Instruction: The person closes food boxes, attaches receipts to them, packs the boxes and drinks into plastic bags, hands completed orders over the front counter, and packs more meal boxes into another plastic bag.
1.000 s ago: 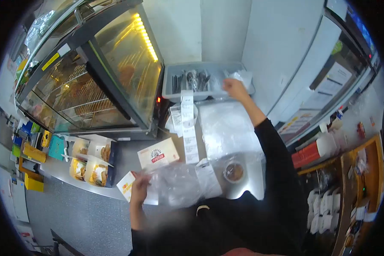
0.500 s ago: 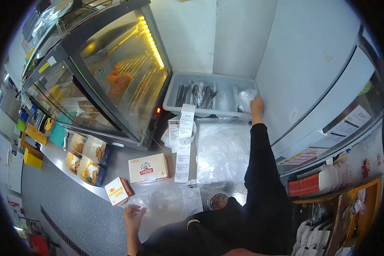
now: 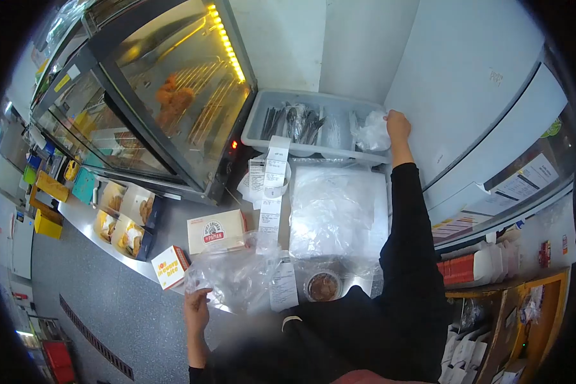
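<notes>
My left hand (image 3: 197, 315) pinches the edge of a thin clear plastic bag (image 3: 237, 275), which lies loosely crumpled over the counter's front. The bag partly overlaps a white food box with a chicken logo (image 3: 216, 232) and touches a smaller orange and white box (image 3: 171, 267). At the back right, my right hand (image 3: 399, 131) is closed on a bunch of clear plastic (image 3: 371, 131) in the right compartment of a divided tub (image 3: 288, 151). Its fingertips are partly hidden. Dark cutlery (image 3: 304, 123) fills the tub's other compartments.
A stack of clear bags (image 3: 336, 211) lies before the tub, beside long receipts (image 3: 273, 185). A round lidded cup of brown sauce (image 3: 323, 286) stands near my body. On the left are a heated cabinet (image 3: 173, 96) and open boxes of food (image 3: 125, 221).
My right hand has moved up and right, drawing the clear plastic up in the tub. The bag at my left hand has bunched higher, now over the chicken-logo box's edge. The view has shifted slightly.
</notes>
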Demonstrator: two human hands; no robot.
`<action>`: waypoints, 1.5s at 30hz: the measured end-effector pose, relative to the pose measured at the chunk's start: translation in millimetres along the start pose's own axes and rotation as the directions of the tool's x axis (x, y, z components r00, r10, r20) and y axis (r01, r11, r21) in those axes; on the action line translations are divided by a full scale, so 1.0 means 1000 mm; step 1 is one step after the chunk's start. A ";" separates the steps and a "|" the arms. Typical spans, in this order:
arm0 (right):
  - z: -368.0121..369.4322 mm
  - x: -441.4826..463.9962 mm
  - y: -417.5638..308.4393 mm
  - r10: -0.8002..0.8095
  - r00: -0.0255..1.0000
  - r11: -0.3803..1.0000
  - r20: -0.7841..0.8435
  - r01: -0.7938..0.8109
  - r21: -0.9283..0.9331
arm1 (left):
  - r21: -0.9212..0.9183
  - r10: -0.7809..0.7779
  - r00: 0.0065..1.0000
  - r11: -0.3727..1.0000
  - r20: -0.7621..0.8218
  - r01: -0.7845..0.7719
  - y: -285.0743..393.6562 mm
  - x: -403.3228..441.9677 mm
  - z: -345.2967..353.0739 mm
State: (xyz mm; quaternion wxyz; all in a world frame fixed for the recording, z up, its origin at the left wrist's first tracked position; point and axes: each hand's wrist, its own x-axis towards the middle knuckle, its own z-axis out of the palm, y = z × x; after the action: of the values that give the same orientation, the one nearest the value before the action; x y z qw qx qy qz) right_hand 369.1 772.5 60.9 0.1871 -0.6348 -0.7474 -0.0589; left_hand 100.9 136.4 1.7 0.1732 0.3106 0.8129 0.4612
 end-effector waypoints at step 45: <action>-0.147 -0.331 -0.240 -0.671 0.538 -0.299 -0.510 0.433 0.850 | 0.021 -0.044 0.988 0.999 0.149 0.041 -0.010 0.008 0.010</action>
State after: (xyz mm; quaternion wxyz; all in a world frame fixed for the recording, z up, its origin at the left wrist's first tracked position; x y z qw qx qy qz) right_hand 207.4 372.9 114.7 0.4285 0.0981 -0.7922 0.4233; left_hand 97.0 144.4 -11.8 0.2408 0.3285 0.8082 0.4253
